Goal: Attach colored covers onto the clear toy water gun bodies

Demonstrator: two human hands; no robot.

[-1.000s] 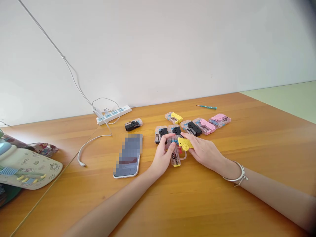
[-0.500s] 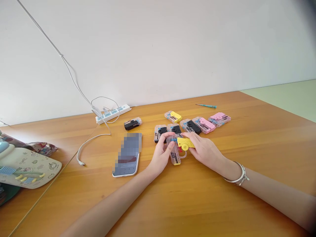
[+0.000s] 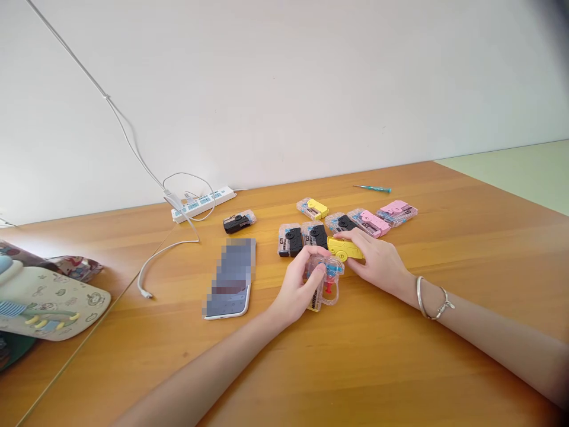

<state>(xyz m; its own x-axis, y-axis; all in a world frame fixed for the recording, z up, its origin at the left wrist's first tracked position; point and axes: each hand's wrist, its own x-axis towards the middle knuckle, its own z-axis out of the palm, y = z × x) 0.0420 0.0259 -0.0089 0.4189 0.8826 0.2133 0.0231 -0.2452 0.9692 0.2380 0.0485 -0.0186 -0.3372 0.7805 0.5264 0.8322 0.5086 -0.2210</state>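
Observation:
My left hand (image 3: 299, 286) grips a clear toy water gun (image 3: 331, 270) with blue parts inside and a red trigger, its lettered handle pointing down toward me. Pinched in my right hand (image 3: 377, 256) is a yellow plastic cover (image 3: 343, 249) with a round boss on it, apart from the gun's body. Just behind my hands lie more folded water guns: two black ones (image 3: 290, 239) side by side, another black one (image 3: 341, 223) partly behind my right fingers, and pink ones (image 3: 368, 221). A yellow one (image 3: 312, 208) rests farther back.
A phone (image 3: 231, 279) lies left of my hands, with a black water gun (image 3: 239, 221) behind it. A power strip (image 3: 204, 203) and white cable (image 3: 155, 252) are by the wall. A screwdriver (image 3: 372, 188) lies at the back; a patterned bottle (image 3: 57, 301) stands left.
The yellow cover has come off the clear gun and moved right with my right hand. My left hand has shifted slightly toward me, and the gun has turned in it.

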